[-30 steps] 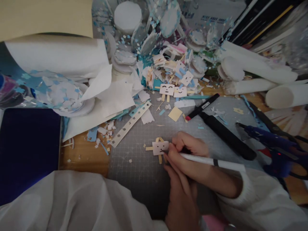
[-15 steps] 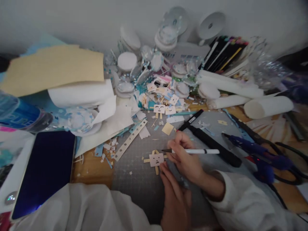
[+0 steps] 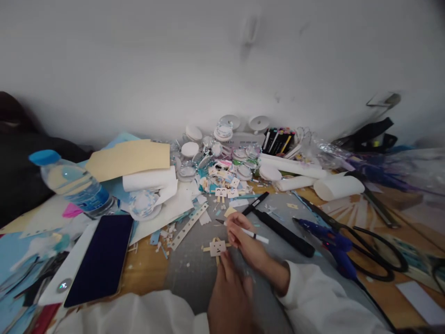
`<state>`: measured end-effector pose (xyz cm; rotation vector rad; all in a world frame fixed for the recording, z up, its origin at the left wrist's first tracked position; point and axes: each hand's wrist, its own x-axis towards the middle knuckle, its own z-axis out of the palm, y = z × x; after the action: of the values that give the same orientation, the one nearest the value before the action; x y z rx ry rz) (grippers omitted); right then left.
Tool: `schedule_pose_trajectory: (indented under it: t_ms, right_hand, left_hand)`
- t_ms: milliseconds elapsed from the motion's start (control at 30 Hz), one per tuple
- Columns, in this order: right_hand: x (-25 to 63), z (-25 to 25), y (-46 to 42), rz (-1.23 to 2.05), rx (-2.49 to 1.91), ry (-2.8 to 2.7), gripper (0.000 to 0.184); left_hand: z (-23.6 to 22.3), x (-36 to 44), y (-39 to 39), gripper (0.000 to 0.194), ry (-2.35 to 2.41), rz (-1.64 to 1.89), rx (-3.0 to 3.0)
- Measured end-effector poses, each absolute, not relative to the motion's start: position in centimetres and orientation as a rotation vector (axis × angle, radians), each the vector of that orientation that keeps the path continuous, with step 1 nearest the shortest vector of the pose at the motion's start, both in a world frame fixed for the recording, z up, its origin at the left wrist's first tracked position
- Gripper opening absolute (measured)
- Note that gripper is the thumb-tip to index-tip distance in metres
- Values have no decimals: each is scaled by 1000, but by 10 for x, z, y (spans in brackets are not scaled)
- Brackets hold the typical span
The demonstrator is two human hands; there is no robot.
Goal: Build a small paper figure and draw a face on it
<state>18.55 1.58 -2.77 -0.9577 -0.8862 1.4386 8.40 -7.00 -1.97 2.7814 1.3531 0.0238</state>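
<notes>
In my right hand point(image 3: 246, 241) I grip a white brush pen point(image 3: 259, 238); its dark tip points left, above the mat. My left hand point(image 3: 231, 292) lies low on the grey cutting mat point(image 3: 187, 278), fingers stretched forward. Its fingertips touch the lower right edge of a small paper figure point(image 3: 217, 248). The figure has a pale square head with a drawn frowning face and cream strips sticking out. A yellow paper square point(image 3: 229, 212) is partly behind my right hand. Left of the figure rests a cream paper strip point(image 3: 189, 226) with punched flower shapes.
Black marker point(image 3: 283, 232), purple-blue glue gun point(image 3: 327, 239) and black-handled scissors point(image 3: 368, 253) lie right. Left are a phone point(image 3: 100, 260) and water bottle point(image 3: 76, 185). Paper scraps and several finished faces point(image 3: 221, 192) pile up behind, with white discs point(image 3: 190, 149) near the wall.
The view has tilted up, showing more wall and the whole bottle. The pen tip has come away from beside the figure's top, and the pen now slants down to the right.
</notes>
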Motion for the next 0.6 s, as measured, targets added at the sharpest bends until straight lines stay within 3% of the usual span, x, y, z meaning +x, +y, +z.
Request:
schedule_pose_trajectory:
  t_ms: [100,233,400,600]
  right_hand:
    - [187,-22,13,1463,-964,-884,33]
    - [198,-9,5,1395,-953,-885,32]
    - [219,10,-16,1251,-931,-874,37]
    - [230,26,-39,1143,-971,-926,40]
  left_hand:
    - [5,73,-62,46,1183,-47,2738]
    - [29,52,-48,20,1214,92,2737]
    - [42,18,-32,27,1263,521,2685]
    - [42,-1,-30,26,1181,697,2559]
